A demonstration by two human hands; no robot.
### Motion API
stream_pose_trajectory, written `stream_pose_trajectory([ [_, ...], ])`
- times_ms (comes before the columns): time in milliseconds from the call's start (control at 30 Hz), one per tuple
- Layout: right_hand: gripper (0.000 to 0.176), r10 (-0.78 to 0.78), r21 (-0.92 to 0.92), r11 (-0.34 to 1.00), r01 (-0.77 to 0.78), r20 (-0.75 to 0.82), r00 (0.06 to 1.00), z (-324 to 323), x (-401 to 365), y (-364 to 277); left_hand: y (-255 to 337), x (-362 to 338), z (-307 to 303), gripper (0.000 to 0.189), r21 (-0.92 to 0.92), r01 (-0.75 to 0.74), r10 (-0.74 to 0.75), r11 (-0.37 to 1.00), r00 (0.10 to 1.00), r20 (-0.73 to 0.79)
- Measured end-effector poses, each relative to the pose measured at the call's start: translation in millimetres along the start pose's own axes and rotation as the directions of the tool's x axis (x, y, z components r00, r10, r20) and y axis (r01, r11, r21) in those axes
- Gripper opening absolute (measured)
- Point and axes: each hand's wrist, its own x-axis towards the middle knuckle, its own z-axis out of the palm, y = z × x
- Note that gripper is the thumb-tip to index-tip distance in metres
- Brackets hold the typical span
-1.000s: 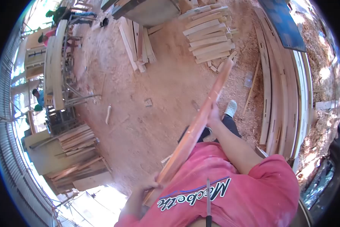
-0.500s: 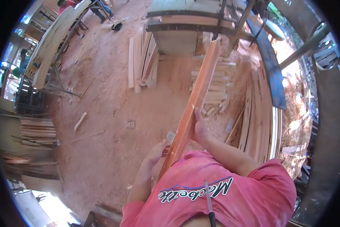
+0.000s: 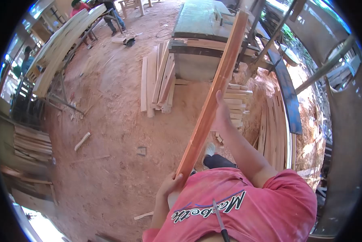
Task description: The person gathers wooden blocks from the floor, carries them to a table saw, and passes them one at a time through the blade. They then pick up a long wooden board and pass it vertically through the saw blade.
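Observation:
A long reddish-brown wooden plank slants across the view in front of me, its far end up over the machine's edge. My left hand is closed on the lower end, with the thumb lying on the wood. Around the plank's right side, near its middle, my right hand holds on with the thumb up; its other fingers are hidden behind the wood. The plank's near end is close to my red shirt, where a pen hangs point upward in view.
A machine with a flat greenish top stands ahead. Pale boards lean before it, and cut strips are stacked to its right. Long boards lie farther right. At upper left, a person is by a bench of long planks.
The plank has shifted up and forward. My left hand now grips its lower end, and my right hand has moved farther forward. The machine shows more fully, and a foot has come into view.

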Motion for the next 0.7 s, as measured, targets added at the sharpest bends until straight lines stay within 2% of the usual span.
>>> stream_pose_trajectory([
  [67, 0.076, 0.017, -0.054, 0.998, -0.019, -0.035, 0.999, 2.5, 31.3, -10.0, 20.5, 8.0, 2.7, 0.062, 0.110, 0.040, -0.032, 0.993, 0.996, -0.079],
  [133, 0.080, -0.061, -0.020, 0.998, 0.065, 0.154, 0.986, 8.6, 60.7, -18.5, 22.6, 20.5, 4.3, 0.059, 0.152, 0.042, -0.023, 0.988, 0.992, -0.122],
  [167, 0.080, -0.048, -0.022, 0.998, 0.052, 0.156, 0.987, 17.7, 71.8, -22.9, 20.0, 31.9, 3.7, 0.056, 0.209, 0.021, 0.012, 0.978, 0.988, -0.157],
  [233, 0.081, -0.160, -0.206, 0.968, 0.143, -0.070, 0.985, 37.9, 91.6, -31.8, 5.7, 51.8, 3.3, 0.059, 0.238, 0.059, -0.009, 0.969, 0.978, -0.207],
  [267, 0.081, -0.142, -0.201, 0.971, 0.126, -0.065, 0.988, 41.0, 109.2, -31.1, 4.2, 59.4, 4.4, 0.060, 0.192, 0.071, -0.013, 0.979, 0.958, -0.286],
  [300, 0.081, -0.095, -0.139, 0.986, 0.095, 0.005, 0.995, 39.5, 128.9, -27.8, 5.6, 63.1, 3.5, 0.062, 0.149, 0.082, -0.022, 0.985, 0.931, -0.364],
  [333, 0.082, -0.055, -0.076, 0.995, 0.061, 0.079, 0.995, 39.3, 149.0, -22.7, 12.9, 67.6, -0.9, 0.062, 0.150, 0.099, -0.036, 0.984, 0.926, -0.377],
  [400, 0.082, -0.025, -0.107, 0.994, 0.031, 0.056, 0.998, 37.4, 188.1, -5.7, 30.5, 78.0, -10.7, 0.078, 0.149, 0.126, -0.062, 0.981, 0.924, -0.377],
  [467, 0.082, 0.001, -0.127, 0.992, 0.002, 0.025, 1.000, 23.6, 242.2, 23.6, 47.2, 88.0, -15.7, 0.077, 0.166, 0.219, -0.134, 0.962, 0.900, -0.415],
  [500, 0.068, 0.034, -0.158, 0.987, -0.033, 0.003, 0.999, 5.5, 278.6, 49.0, 54.1, 92.8, -19.9, 0.077, 0.176, 0.293, -0.190, 0.940, 0.877, -0.442],
  [533, 0.054, 0.066, -0.188, 0.980, -0.068, -0.020, 0.998, -3.8, 301.4, 63.3, 50.3, 99.5, -24.6, 0.077, 0.191, 0.314, -0.202, 0.930, 0.872, -0.446],
  [567, 0.054, 0.080, -0.165, 0.983, -0.084, -0.030, 0.996, -1.0, 300.3, 62.3, 32.5, 109.0, -30.2, 0.076, 0.246, 0.318, -0.192, 0.916, 0.884, -0.427],
  [633, 0.057, 0.217, -0.062, 0.975, -0.211, 0.106, 0.970, -4.0, 284.0, 48.8, -29.4, 133.5, -38.1, 0.075, 0.304, 0.331, -0.199, 0.894, 0.898, -0.391],
  [667, 0.057, 0.240, -0.063, 0.970, -0.235, 0.087, 0.967, -20.2, 288.8, 46.3, -69.8, 137.7, -45.4, 0.073, -0.149, 0.247, -0.279, 0.958, 0.921, -0.272],
  [700, 0.060, 0.310, 0.133, 0.891, -0.435, 0.523, 0.794, -41.1, 295.9, 41.3, -92.5, 133.7, -50.9, 0.072, -0.588, 0.159, -0.298, 0.793, 0.943, -0.146],
])
